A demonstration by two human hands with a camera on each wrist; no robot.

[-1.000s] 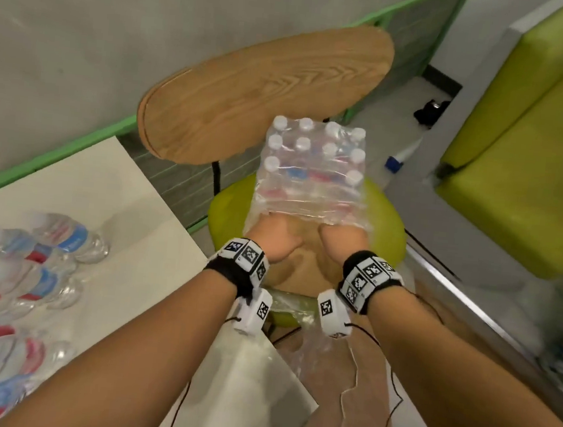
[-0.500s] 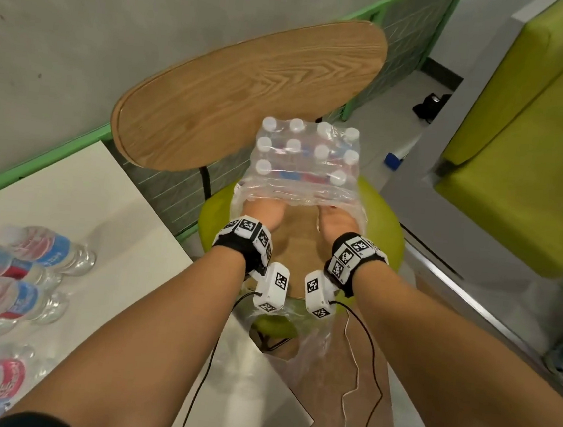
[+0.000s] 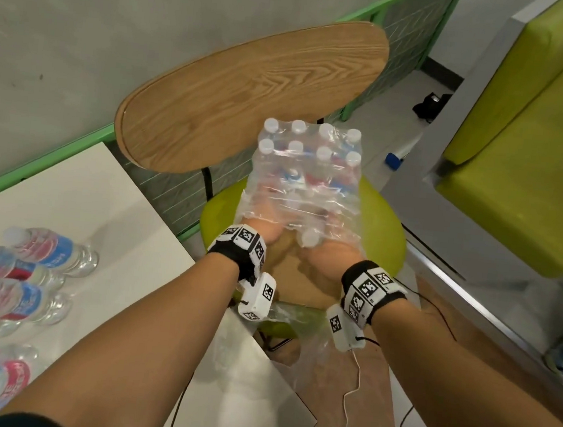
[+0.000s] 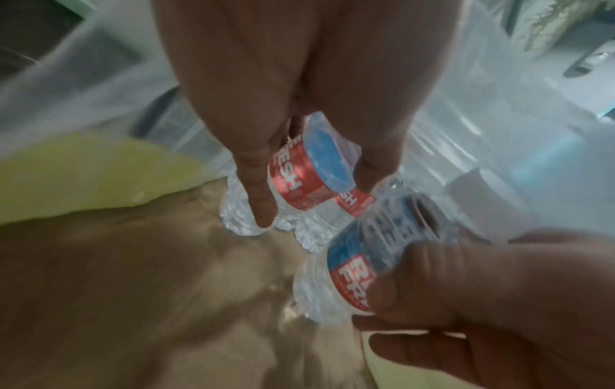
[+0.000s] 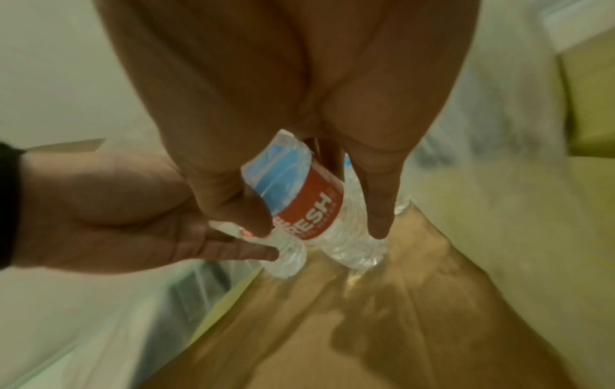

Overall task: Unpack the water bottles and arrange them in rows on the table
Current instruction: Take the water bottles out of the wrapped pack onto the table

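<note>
A shrink-wrapped pack of water bottles (image 3: 306,171) stands on a piece of cardboard (image 3: 294,283) on a green chair seat (image 3: 383,230). Its near end is torn open and both my hands are inside the wrap. My left hand (image 3: 264,234) grips a red-and-blue-labelled bottle (image 4: 299,171) between thumb and fingers (image 4: 261,208). My right hand (image 3: 329,257) grips another bottle (image 5: 299,200), tilted toward me, its white cap (image 3: 310,238) showing just outside the wrap. Several bottles (image 3: 46,252) lie on their sides on the white table (image 3: 106,231) at the left.
The chair's wooden backrest (image 3: 250,93) rises behind the pack. A yellow-green sofa (image 3: 525,168) fills the right side. Loose plastic film (image 3: 314,361) hangs off the seat's front beside the table corner. Thin cables trail from my wrist cameras.
Both hands were reaching into the open wrap; now each holds a bottle from the near row. The right hand has drawn its bottle back toward me, so its cap shows.
</note>
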